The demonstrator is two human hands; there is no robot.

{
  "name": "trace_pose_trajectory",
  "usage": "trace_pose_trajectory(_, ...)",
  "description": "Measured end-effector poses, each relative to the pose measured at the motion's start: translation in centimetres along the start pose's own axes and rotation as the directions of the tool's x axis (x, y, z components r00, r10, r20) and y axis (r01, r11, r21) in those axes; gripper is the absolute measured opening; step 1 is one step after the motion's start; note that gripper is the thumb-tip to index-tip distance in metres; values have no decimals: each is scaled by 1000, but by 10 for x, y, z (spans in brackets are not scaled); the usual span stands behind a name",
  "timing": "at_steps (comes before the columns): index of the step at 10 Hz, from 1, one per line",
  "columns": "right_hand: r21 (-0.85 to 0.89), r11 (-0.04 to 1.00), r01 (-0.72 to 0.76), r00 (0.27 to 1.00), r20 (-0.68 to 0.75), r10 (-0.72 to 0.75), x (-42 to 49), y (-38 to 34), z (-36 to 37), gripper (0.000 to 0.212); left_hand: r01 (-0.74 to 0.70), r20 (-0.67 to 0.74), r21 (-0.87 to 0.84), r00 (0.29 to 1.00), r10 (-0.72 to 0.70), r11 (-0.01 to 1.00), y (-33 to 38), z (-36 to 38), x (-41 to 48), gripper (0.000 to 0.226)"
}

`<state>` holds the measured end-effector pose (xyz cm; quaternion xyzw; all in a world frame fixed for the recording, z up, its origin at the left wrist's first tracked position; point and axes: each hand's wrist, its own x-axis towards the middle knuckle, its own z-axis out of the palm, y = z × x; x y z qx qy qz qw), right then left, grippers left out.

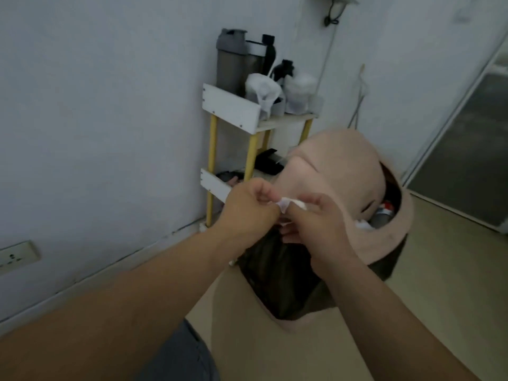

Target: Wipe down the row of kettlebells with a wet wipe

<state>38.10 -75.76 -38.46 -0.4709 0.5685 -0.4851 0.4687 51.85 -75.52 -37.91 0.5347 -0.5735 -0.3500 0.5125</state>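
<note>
A small white wet wipe (288, 202) is bunched between both of my hands, held in the air above a pink bin. My left hand (248, 209) pinches its left end with curled fingers. My right hand (319, 224) pinches the right end, thumb and forefinger closed on it. No kettlebell is in view.
A pink swing-lid bin (343, 166) with a dark liner bag (275, 276) stands right below my hands; rubbish shows through its open side. A white and yellow shelf rack (231, 105) with bottles and a shaker stands against the wall. A glass door (467, 149) is at the right.
</note>
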Motion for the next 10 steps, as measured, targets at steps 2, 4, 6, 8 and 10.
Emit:
trace_pose_trajectory(2, -550, 811, 200, 892, -239, -383, 39, -16, -97, 13, -155, 268, 198, 958, 99, 968, 21, 69, 33, 30)
trace_pose_trajectory(4, -764, 642, 57, 914, -219, -342, 101, 6, -132, 19, -145, 337, 203, 939, 69, 968, 1, 95, 35, 39)
trace_pose_trajectory(6, -886, 455, -86, 992, -117, -41, 139, 40, -137, 49, -74, 260, 212, 966, 17, 975, -32, 78, 36, 38)
trace_pose_trajectory(8, -695, 671, -259, 954, -75, 291, 119, 8, -106, 87, -66, 250, 193, 968, 16, 979, -41, 48, 34, 37)
trace_pose_trajectory(10, -951, 281, 128, 919, 7, -394, 83, -11, -56, 74, -69, 133, 253, 990, 36, 965, -43, -30, 12, 25)
